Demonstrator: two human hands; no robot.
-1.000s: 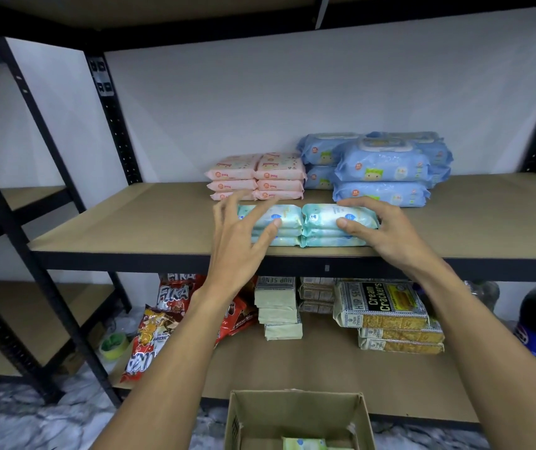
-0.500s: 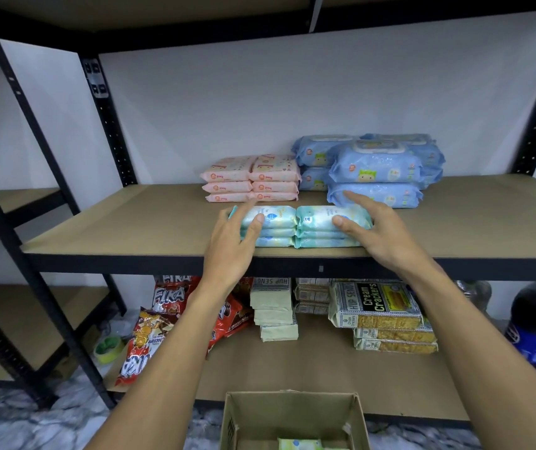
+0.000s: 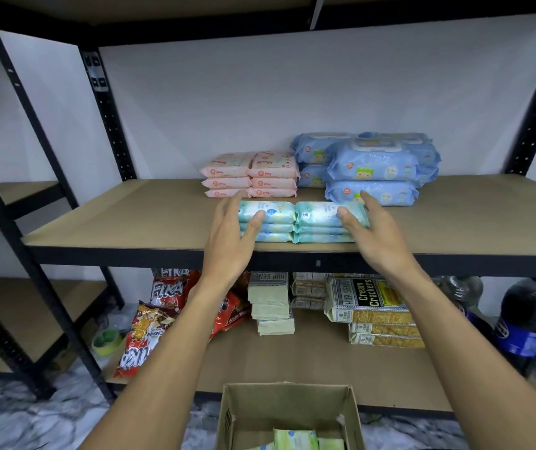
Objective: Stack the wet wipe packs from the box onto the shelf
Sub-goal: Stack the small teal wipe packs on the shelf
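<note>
Two side-by-side stacks of teal wet wipe packs [image 3: 305, 222] sit near the front of the brown shelf [image 3: 137, 219]. My left hand [image 3: 232, 235] presses straight fingers against the left end of the stacks, thumb on the front. My right hand [image 3: 369, 228] presses the right end the same way. Behind them stand pink wipe packs [image 3: 250, 175] and blue wipe packs [image 3: 370, 167]. The cardboard box [image 3: 287, 417] is below at the bottom edge, with green wipe packs [image 3: 296, 440] lying inside.
Black shelf posts [image 3: 107, 115] rise at left and right. The lower shelf holds snack bags [image 3: 150, 332], cracker packs [image 3: 370, 303] and pale packets [image 3: 271, 303]. Dark soda bottles [image 3: 523, 319] stand at the right. A second rack [image 3: 16, 206] is at the left.
My left hand has moved in from in front of the teal stacks to their left end. Both hands now flank the stacks and have pushed them a little further back.
</note>
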